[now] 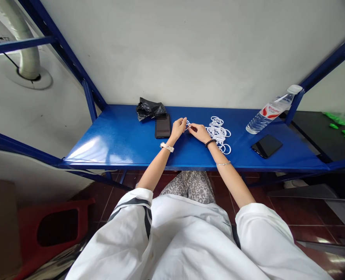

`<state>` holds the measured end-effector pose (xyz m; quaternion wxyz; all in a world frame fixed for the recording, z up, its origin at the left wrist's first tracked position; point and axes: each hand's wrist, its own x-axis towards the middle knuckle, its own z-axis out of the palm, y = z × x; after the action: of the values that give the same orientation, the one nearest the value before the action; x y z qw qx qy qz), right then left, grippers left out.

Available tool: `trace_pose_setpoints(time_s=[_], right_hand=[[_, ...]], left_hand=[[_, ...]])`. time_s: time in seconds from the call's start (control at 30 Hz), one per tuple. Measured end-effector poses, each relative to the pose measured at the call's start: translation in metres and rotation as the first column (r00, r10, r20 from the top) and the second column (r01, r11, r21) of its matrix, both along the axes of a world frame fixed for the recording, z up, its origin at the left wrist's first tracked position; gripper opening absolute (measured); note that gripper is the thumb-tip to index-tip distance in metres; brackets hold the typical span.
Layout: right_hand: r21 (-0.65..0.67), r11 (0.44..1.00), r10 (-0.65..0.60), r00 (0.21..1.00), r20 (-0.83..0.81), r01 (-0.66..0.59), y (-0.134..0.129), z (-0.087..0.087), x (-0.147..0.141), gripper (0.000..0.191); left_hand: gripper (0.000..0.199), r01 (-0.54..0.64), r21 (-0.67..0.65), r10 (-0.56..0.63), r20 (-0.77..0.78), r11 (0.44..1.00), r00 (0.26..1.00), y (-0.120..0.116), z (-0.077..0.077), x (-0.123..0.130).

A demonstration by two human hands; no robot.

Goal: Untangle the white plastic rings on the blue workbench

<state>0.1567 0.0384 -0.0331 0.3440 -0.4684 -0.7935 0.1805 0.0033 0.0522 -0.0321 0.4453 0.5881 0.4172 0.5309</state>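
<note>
My left hand (178,127) and my right hand (199,132) meet over the middle of the blue table (125,136). Between their fingertips is a small white ring (187,125), pinched from both sides. It looks like the thin white rings heaped beside my right hand. That pile of white rings (219,134) lies loosely on the tabletop, partly behind my right wrist. Fingers cover part of the held ring, so its full shape is hidden.
A dark phone (162,126) lies left of my hands, with a crumpled black plastic bag (150,109) behind it. To the right are another black phone (266,146) and a water bottle (273,111). A blue metal frame (89,101) borders the table; a red stool (81,217) stands below left.
</note>
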Motion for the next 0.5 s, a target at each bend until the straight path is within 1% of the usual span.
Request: trace_pose_setpoints(time_s=[0.13,0.33,0.4,0.5], right_hand=[[-0.001,1.0,0.007,1.0,0.0,-0.007,0.0,-0.0003,0.0009,0.021],[-0.02,1.0,0.013,0.999,-0.029,-0.014,-0.0009,0.0003,0.0014,0.025],[-0.03,0.999,0.021,0.999,-0.048,-0.023,-0.0015,0.0012,0.0014,0.024],[-0.042,0.999,0.025,0.998,-0.062,-0.028,-0.0023,0.0023,0.0014,0.025]], left_hand=[[0.046,-0.008,-0.038,0.009,0.032,0.999,0.999,-0.0007,0.0017,0.0],[0.03,-0.027,-0.093,0.035,0.079,0.995,0.996,-0.0011,0.0048,-0.0003],[0.026,-0.043,-0.092,0.052,0.102,0.995,0.993,-0.0003,0.0046,-0.0004],[0.025,-0.065,-0.076,0.074,0.123,0.995,0.99,0.0017,0.0033,-0.0009]])
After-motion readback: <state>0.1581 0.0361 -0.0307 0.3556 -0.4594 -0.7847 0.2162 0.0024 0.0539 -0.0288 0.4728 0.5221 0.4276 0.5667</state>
